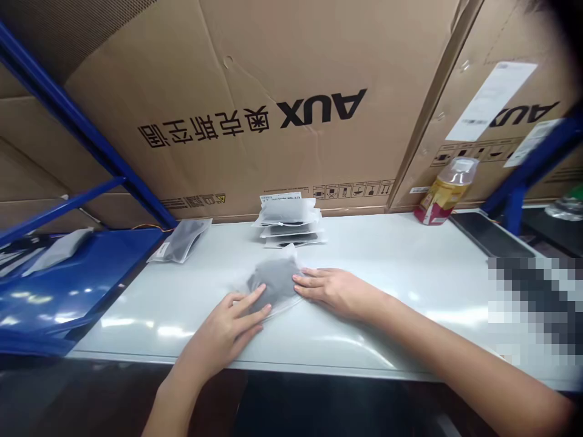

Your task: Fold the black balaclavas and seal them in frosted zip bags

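Observation:
A clear plastic bag with a grey folded cloth inside point(276, 279) lies on the white table point(387, 261). My left hand point(228, 328) rests flat on the bag's near left edge, fingers stretched out. My right hand point(330, 288) lies flat on its right edge, fingertips pressing the plastic. Neither hand grips the bag.
A stack of similar bagged grey items point(289, 221) sits at the table's back. Another bag point(181, 240) lies at the left edge, by a blue shelf point(68, 285). A yellow and red packet point(444, 191) leans at the back right. Large cardboard boxes point(273, 91) stand behind.

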Available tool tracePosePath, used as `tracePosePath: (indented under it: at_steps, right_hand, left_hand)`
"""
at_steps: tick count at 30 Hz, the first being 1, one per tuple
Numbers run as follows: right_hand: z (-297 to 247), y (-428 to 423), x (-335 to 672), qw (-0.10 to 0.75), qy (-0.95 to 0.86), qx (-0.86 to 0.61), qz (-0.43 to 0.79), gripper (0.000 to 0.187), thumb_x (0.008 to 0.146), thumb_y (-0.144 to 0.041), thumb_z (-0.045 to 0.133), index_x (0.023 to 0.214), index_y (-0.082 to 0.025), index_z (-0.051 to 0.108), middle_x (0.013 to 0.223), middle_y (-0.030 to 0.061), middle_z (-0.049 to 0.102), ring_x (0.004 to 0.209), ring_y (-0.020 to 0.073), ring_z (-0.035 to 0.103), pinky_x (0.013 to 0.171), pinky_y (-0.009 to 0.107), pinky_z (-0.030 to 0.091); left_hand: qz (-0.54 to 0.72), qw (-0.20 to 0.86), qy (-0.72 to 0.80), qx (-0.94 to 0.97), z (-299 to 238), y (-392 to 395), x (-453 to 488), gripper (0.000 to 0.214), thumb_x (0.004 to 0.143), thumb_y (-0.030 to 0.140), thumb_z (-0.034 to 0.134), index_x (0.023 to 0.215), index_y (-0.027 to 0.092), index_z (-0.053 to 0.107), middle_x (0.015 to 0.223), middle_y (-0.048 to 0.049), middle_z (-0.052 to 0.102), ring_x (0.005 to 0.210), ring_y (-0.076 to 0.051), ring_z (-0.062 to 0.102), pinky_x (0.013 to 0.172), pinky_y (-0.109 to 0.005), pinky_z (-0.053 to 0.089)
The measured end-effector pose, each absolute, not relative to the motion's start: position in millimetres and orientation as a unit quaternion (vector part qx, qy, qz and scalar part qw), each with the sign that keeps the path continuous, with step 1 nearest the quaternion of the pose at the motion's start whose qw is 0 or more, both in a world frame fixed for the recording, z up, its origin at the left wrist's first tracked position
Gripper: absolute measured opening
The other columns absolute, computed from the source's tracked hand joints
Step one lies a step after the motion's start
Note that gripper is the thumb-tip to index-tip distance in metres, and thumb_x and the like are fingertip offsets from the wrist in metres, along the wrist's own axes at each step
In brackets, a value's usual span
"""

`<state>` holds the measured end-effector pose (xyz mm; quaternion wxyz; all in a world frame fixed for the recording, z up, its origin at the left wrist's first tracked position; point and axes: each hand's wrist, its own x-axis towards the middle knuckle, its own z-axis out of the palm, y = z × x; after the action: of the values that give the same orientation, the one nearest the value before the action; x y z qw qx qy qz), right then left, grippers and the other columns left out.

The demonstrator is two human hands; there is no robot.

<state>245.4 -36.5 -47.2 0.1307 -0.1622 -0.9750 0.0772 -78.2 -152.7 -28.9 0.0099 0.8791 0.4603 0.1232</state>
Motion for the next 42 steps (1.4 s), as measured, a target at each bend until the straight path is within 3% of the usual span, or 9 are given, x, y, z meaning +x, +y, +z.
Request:
tracePosePath:
  at_steps: [4,12,15,22,29,34,37,40,42]
  right_hand:
    - [-44,-38,256,0.130,-0.976,-0.165,0.063,0.043,0.109,-0.021,0.047,0.151,-0.020,0.057,0.159,0.0065,0.056,0.146,0.0262,0.053,0.118,0.043,0.044]
    - [-33,-68,211,0.231,-0.950,-0.211,-0.016,0.024,0.107,-0.017,0.053,0.121,-0.021,0.072,0.113,0.0065,0.078,0.100,0.0218,0.065,0.083,0.038,0.045]
    - [-33,-86,182,0.289,-0.946,-0.130,-0.071,0.024,0.105,-0.011,0.053,0.119,-0.017,0.071,0.094,0.0036,0.074,0.083,0.0188,0.058,0.072,0.036,0.039]
    - [-41,-97,149,0.365,-0.923,-0.007,-0.125,0.026,0.101,-0.012,0.057,0.077,-0.019,0.065,0.080,0.0000,0.061,0.073,0.0164,0.047,0.062,0.035,0.028]
    - [-48,-50,220,0.303,-0.943,0.010,-0.137,0.030,0.103,-0.011,0.052,0.076,-0.019,0.062,0.083,0.0018,0.062,0.072,0.0164,0.045,0.066,0.036,0.032]
    - [-40,-10,276,0.262,-0.950,-0.115,-0.122,0.029,0.103,-0.003,0.046,0.092,-0.017,0.069,0.081,0.0052,0.065,0.071,0.0182,0.050,0.066,0.035,0.035]
    - [-28,-17,262,0.257,-0.945,-0.184,-0.079,0.024,0.107,-0.019,0.048,0.116,-0.016,0.070,0.102,0.0115,0.072,0.087,0.0208,0.062,0.074,0.034,0.045]
    - [-20,-46,230,0.205,-0.953,-0.209,0.082,0.065,0.104,-0.053,0.056,0.158,-0.020,0.045,0.155,0.0143,0.056,0.141,0.0303,0.051,0.108,0.043,0.046]
    - [-22,-71,217,0.166,-0.950,-0.215,0.155,0.082,0.101,-0.065,0.055,0.166,-0.019,0.034,0.165,0.0126,0.046,0.153,0.0353,0.039,0.119,0.050,0.038]
  left_hand:
    - [0.119,0.042,0.461,0.878,-25,-163,-82,0.043,0.106,0.020,0.055,0.143,0.038,0.065,0.169,-0.0010,0.042,0.130,-0.027,0.059,0.104,-0.045,0.058]
    - [0.235,-0.037,0.436,0.868,-36,-173,-92,0.044,0.102,0.007,0.057,0.139,0.028,0.068,0.154,-0.0078,0.061,0.134,-0.024,0.064,0.107,-0.037,0.058]
    - [0.253,-0.066,0.415,0.871,-39,-175,-88,0.041,0.100,0.004,0.060,0.134,0.024,0.070,0.145,-0.0091,0.068,0.132,-0.024,0.066,0.107,-0.038,0.059]
    - [0.300,-0.076,0.440,0.843,-38,-194,-87,0.035,0.099,0.003,0.061,0.127,0.020,0.071,0.138,-0.0098,0.072,0.123,-0.023,0.073,0.102,-0.034,0.062]
    - [0.297,-0.068,0.454,0.837,-35,-216,-96,0.041,0.097,0.000,0.063,0.130,0.023,0.071,0.136,-0.0058,0.074,0.124,-0.022,0.072,0.106,-0.035,0.060]
    - [0.244,-0.043,0.468,0.848,-22,-227,-105,0.038,0.095,0.005,0.060,0.122,0.029,0.072,0.131,-0.0011,0.075,0.131,-0.023,0.066,0.104,-0.038,0.059]
    - [0.211,-0.086,0.523,0.821,-14,-216,-86,0.035,0.098,0.020,0.058,0.130,0.031,0.069,0.142,-0.0022,0.070,0.137,-0.028,0.060,0.103,-0.042,0.057]
    - [0.138,-0.154,0.560,0.802,-19,-198,-51,0.067,0.098,0.052,0.062,0.156,0.022,0.049,0.159,-0.0115,0.055,0.142,-0.037,0.055,0.102,-0.051,0.056]
    - [0.106,-0.192,0.549,0.806,-29,-192,-34,0.092,0.092,0.069,0.062,0.163,0.015,0.039,0.162,-0.0172,0.050,0.145,-0.042,0.051,0.107,-0.055,0.051]
